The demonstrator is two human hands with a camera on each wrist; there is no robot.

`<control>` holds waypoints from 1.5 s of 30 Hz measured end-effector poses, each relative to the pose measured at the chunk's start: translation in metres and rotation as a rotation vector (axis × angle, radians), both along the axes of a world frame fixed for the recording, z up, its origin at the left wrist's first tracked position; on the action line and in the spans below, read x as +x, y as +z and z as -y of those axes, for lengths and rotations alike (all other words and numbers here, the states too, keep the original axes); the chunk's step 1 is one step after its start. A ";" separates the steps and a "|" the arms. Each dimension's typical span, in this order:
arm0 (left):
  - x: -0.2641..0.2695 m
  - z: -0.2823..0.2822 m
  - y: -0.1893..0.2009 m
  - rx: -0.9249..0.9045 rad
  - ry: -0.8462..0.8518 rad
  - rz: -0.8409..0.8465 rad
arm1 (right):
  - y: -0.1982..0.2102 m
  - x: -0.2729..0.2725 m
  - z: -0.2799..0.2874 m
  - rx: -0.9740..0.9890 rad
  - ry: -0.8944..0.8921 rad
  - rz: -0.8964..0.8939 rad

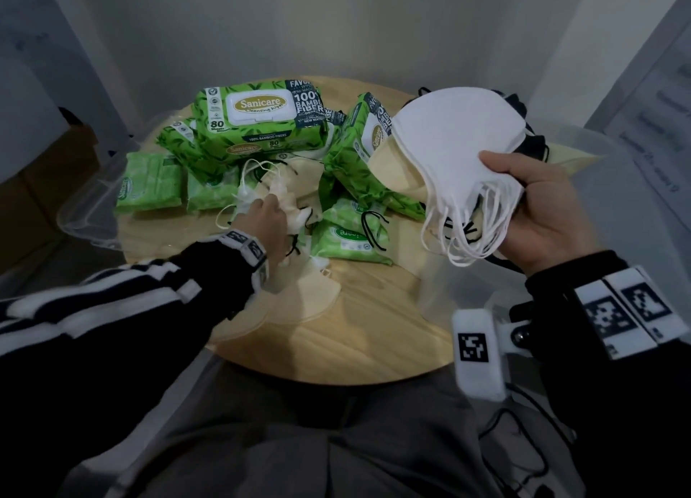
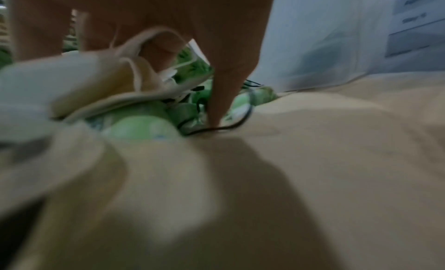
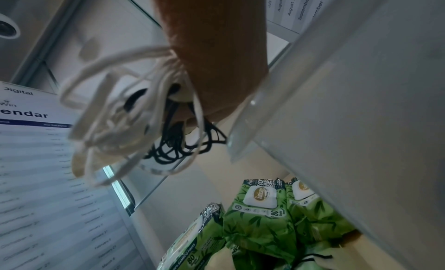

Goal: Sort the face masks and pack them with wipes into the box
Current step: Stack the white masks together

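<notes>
While the right hand grips a fanned stack of masks, apparently to keep collected ones together, the left hand pinches a loose cream mask on the table. Wipes packs read "Sanicare", "80", "100% BAMBOO FIBERS". Clear box stands at right, unpacked.

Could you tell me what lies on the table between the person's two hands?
A small green wipes pack with black ear loops across it, in the head view.

Your left hand reaches forward and down, fingers curled, pinching. Your right hand is raised, palm up, thumb clamped in a grip.
</notes>
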State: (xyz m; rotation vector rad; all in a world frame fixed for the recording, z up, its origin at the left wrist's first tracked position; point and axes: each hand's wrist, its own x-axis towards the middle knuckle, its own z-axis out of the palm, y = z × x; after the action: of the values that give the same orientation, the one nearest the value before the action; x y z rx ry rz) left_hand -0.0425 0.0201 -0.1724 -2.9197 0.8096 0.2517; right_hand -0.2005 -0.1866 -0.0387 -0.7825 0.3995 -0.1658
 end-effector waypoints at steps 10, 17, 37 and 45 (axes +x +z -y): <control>0.018 -0.037 0.096 -0.688 0.317 -0.177 | -0.007 0.003 -0.007 -0.040 -0.050 -0.040; 0.011 -0.035 0.139 -0.887 0.368 -0.305 | 0.003 0.003 -0.014 -0.098 -0.071 -0.072; -0.016 -0.007 0.162 -0.878 0.355 -0.273 | 0.028 -0.025 -0.015 -0.135 -0.058 -0.045; -0.019 0.015 0.155 -0.974 0.346 -0.454 | 0.027 -0.035 -0.008 -0.125 -0.071 -0.065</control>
State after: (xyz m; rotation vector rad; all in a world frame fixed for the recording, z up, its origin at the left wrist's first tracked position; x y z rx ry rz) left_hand -0.0610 0.0049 -0.0171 -4.0152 0.5446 0.7560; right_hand -0.2352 -0.1783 -0.0122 -0.8990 0.4827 -0.2343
